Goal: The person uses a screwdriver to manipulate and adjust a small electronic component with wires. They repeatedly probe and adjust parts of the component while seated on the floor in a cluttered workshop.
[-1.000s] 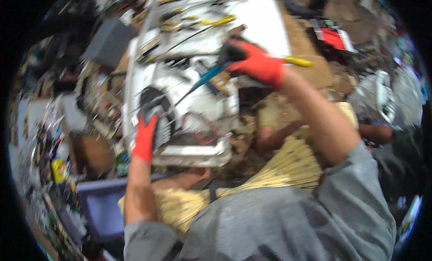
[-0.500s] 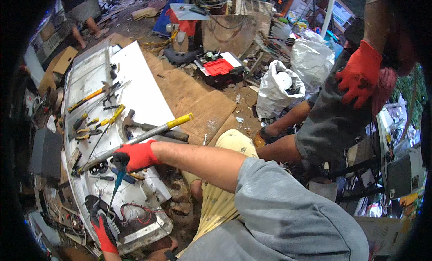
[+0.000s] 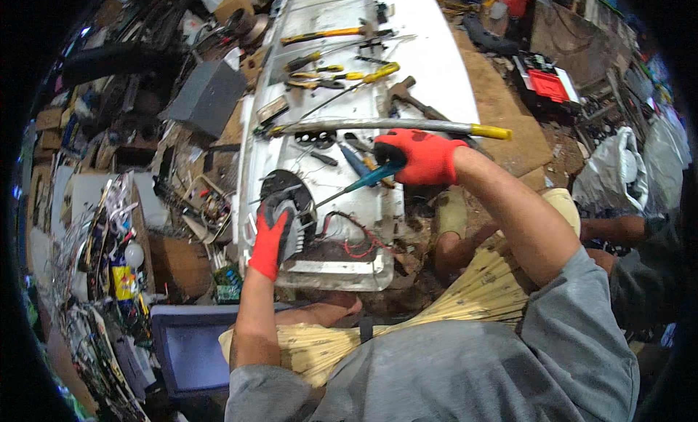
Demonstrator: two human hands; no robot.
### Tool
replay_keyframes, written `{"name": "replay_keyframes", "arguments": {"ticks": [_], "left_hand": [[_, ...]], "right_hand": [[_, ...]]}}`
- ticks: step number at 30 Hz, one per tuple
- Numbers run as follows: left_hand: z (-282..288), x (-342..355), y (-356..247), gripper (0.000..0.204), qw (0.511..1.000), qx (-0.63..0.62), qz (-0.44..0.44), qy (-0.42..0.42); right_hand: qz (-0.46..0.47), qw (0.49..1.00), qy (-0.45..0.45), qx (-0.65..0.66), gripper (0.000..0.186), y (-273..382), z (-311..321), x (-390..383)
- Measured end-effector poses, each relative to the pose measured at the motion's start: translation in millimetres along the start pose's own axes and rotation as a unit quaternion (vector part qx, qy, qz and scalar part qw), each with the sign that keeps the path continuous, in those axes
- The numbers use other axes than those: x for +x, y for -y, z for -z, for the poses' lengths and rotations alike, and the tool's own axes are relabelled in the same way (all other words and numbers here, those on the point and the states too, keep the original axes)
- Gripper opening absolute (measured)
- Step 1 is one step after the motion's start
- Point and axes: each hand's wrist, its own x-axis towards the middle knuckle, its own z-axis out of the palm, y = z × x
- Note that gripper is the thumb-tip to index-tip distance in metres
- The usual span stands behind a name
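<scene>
My left hand (image 3: 270, 240), in a red and dark glove, is closed on a round black part with grey metal fins (image 3: 297, 239), close to the near end of a white panel (image 3: 342, 265). My right hand (image 3: 425, 157), gloved alike, grips a teal-handled screwdriver (image 3: 376, 176). Its shaft slants down to the left, with the tip at or just beside the finned part; contact is unclear. Thin red wires (image 3: 358, 247) lie on the panel to the right of that part. Beyond my right hand a metal pipe with a yellow end (image 3: 491, 131) lies across the panel.
Farther up the panel are a hammer (image 3: 418, 98), an orange-handled tool (image 3: 320, 35), pliers (image 3: 316, 82) and a yellow-handled screwdriver (image 3: 382, 73). A grey box (image 3: 207, 96) and heaped scrap flank the left. At right are a red-and-black toolbox (image 3: 547, 86), white sacks (image 3: 614, 171) and another person's leg.
The view has swung left, so the panel now sits nearer the middle. The screwdriver lies flatter, pointing toward the finned part. Both hands keep their holds.
</scene>
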Motion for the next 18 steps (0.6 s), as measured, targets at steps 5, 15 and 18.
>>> {"name": "replay_keyframes", "arguments": {"ticks": [5, 15, 18], "left_hand": [[-5.5, -4.5, -3.3, 0.05, 0.999, -0.029, -0.043, 0.005], [-11.6, -5.4, -19.5, 0.043, 0.993, 0.064, -0.091, 0.029], [-15.0, -8.6, -17.8, 0.043, 0.997, 0.053, -0.062, -0.004]], "right_hand": [[-0.021, 1.0, 0.013, -0.013, 0.034, 11.2, 0.3, -3.9], [0.015, 0.979, -0.035, -0.201, 0.04, 15.1, -13.8, -6.5], [-0.024, 0.982, -0.02, -0.184, 0.043, 19.4, -23.1, -7.1]]}}
